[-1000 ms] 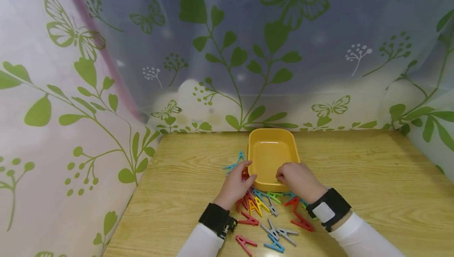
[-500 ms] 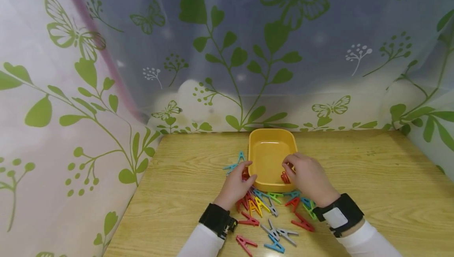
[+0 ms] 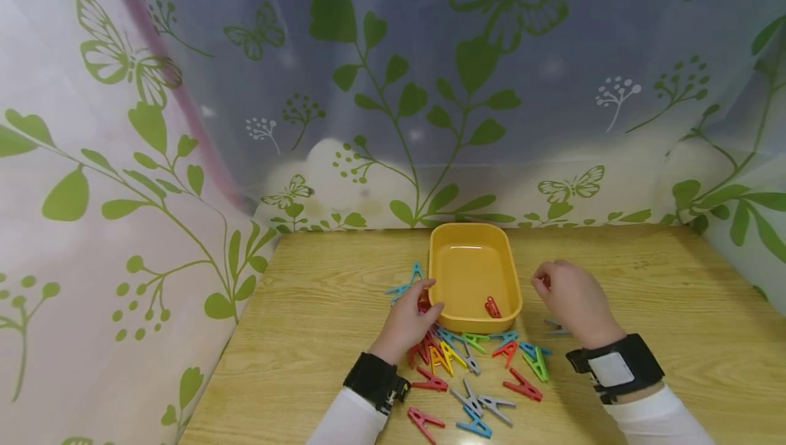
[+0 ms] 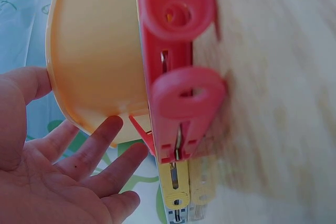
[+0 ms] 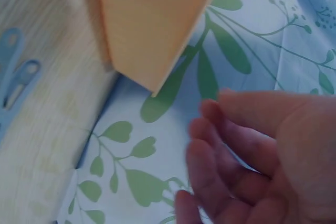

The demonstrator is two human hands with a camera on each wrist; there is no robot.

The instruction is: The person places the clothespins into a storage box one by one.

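Note:
A yellow plastic box stands at the back middle of the table, with one red clothespin on its floor by the front right corner. My left hand rests against the box's left side; its fingers are spread along the outer wall in the left wrist view. Red clothespins lie right beside those fingers. To the right of the box, my right hand is held over the table, fingers loosely bent. In the right wrist view nothing shows between its fingertips.
Several coloured clothespins lie in front of the box, among them a yellow one, a green one and a blue one. A grey clothespin lies partly under the right hand. A leaf-printed curtain rises behind the table.
The right hand has let go of the red clothespin inside the box, then moved out over the rim to the right. The left hand has stayed at the box's side.

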